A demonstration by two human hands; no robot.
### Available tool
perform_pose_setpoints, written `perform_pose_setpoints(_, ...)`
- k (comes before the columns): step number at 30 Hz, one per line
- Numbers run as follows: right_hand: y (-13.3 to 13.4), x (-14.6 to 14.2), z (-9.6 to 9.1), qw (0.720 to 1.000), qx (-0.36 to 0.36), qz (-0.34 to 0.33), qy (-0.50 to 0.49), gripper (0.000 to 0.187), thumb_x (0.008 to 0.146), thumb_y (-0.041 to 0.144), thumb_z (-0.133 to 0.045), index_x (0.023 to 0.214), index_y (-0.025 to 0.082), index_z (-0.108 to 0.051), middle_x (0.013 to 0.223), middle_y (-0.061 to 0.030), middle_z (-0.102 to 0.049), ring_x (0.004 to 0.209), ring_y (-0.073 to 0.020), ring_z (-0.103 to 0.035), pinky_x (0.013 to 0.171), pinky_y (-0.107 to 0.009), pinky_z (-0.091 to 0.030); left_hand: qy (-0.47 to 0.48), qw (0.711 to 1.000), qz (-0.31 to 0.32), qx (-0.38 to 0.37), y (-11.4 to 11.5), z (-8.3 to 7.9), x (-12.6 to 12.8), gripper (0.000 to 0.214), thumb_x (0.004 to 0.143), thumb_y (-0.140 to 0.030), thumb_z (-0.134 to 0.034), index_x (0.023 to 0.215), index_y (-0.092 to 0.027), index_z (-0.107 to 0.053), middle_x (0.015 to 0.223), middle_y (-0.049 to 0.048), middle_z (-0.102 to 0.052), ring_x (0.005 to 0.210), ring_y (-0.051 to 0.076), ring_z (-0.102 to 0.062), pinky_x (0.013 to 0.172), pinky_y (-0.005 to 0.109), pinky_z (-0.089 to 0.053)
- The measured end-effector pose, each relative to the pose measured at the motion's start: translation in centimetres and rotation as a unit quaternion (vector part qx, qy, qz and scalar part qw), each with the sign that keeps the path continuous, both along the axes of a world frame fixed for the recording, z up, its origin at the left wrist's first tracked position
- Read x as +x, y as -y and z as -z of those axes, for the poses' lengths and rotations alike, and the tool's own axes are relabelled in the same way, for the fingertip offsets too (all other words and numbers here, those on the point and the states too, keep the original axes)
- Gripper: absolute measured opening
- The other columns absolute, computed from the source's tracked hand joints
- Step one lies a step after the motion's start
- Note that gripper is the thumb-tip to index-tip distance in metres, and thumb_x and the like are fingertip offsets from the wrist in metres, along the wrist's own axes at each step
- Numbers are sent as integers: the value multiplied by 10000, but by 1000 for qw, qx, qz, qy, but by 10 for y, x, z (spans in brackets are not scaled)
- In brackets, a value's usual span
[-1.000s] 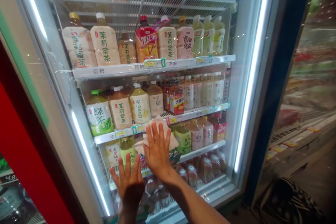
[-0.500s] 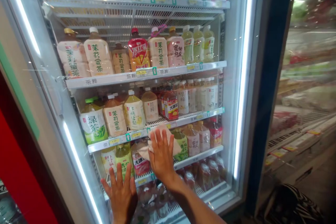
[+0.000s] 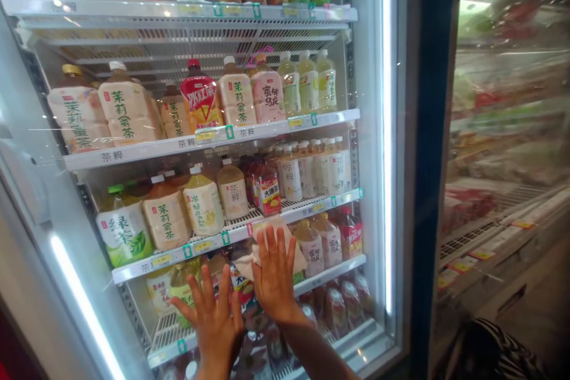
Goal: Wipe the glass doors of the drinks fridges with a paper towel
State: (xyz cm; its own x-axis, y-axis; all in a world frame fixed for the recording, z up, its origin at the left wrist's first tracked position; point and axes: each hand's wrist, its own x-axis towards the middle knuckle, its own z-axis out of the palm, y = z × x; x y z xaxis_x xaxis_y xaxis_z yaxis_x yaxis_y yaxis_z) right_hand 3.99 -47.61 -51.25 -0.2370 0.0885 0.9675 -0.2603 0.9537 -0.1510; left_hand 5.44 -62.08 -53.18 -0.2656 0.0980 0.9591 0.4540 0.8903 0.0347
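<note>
the right hand [image 3: 275, 280] lies flat on a pale cloth [image 3: 244, 262] and presses it against the glass door [image 3: 369, 130] of a drinks fridge. its grip is spread, fingers fanned upward, pinching nothing. the cloth shows above the fingertips and out to either side of the hand. just below and to the left of the cloth, the left hand [image 3: 214, 322] lies flat on the same glass, off the cloth, its grip spread wide too and holding nothing.

behind the glass, right above the cloth, runs a white shelf edge [image 3: 214, 240] with price tags. a little above the cloth on that shelf stands a small red-labelled bottle [image 3: 269, 193]. up and well to the left of the cloth stands a fat green-capped bottle [image 3: 122, 234] with green characters. just to the right of the cloth stand pinkish bottles [image 3: 327, 240] on the lower shelf. well to the right of the cloth, a bright light strip [image 3: 386, 130] runs up the door frame.
</note>
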Motion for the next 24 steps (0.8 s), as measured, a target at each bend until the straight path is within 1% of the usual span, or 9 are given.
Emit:
perform_pose_setpoints(3,-11,6,62,999,5,39,-14,698,1003,167,-429,1640,151,-143,1706,-95,-148,1586,-313,-127,1292,-601,-117,2,1000,4,2,-13,-4,1,747,940,-309,-578,1593,-351,-219,1716,72,-89,1592,348,0,1198,754,70)
perform_pose_setpoints(5,-24,5,72,999,14,47,-20,688,1005,175,-433,1638,166,-162,1706,-80,-155,1586,-303,-135,1296,-593,-116,3,1000,3,-8,-20,-6,1,735,948,-313,-564,1593,-366,-215,1718,56,-87,1592,347,-11,1210,741,61)
perform_pose_setpoints(7,-40,0,42,999,2,38,-21,674,1022,190,-402,1640,162,-136,1710,-86,-141,1590,-300,-110,1290,-607,-86,7,1000,5,-14,-30,-10,1,734,948,-319,-566,1591,-379,-216,1720,40,-85,1592,349,-5,1216,728,68)
perform_pose_setpoints(10,-65,-9,-31,998,-55,27,-25,673,1042,211,-354,1644,166,-58,1717,-107,-115,1596,-296,-56,1276,-633,-70,13,1000,16,-13,-51,-15,0,768,933,-319,-602,1591,-380,-211,1723,32,-63,1591,356,18,1222,719,70)
perform_pose_setpoints(12,-76,-12,-49,998,-59,21,-24,671,1046,224,-345,1645,177,-47,1717,-109,-126,1596,-296,-55,1274,-639,-82,14,999,31,-26,-67,-14,-1,791,920,-312,-626,1588,-390,-211,1723,18,-50,1592,346,21,1235,699,61)
perform_pose_setpoints(14,-79,-9,-22,998,-47,25,-19,673,1037,220,-361,1644,165,-76,1708,-118,-162,1590,-311,-99,1270,-647,-119,8,998,45,-45,-82,-10,-1,791,913,-302,-636,1582,-405,-225,1723,-3,-51,1595,327,16,1253,665,57)
perform_pose_setpoints(18,-81,-2,85,994,-59,79,-52,702,992,216,-435,1643,216,-171,1679,-76,-248,1562,-313,-213,1279,-617,-225,-12,996,62,-70,-103,-2,-2,778,908,-295,-631,1580,-389,-250,1723,-13,-68,1598,296,9,1276,593,63)
perform_pose_setpoints(20,-91,-3,99,995,-58,77,-33,715,984,227,-454,1643,253,-179,1670,-54,-269,1555,-304,-231,1280,-596,-255,-9,994,70,-80,-112,-4,-2,777,905,-298,-633,1580,-381,-258,1722,-7,-77,1598,292,6,1278,585,65)
perform_pose_setpoints(24,-130,-11,22,992,-106,67,-11,684,1037,221,-373,1647,175,-68,1693,-131,-187,1575,-342,-155,1232,-707,-225,-5,993,93,-78,-132,-15,-2,759,911,-306,-634,1575,-384,-276,1721,6,-89,1597,316,1,1264,636,60)
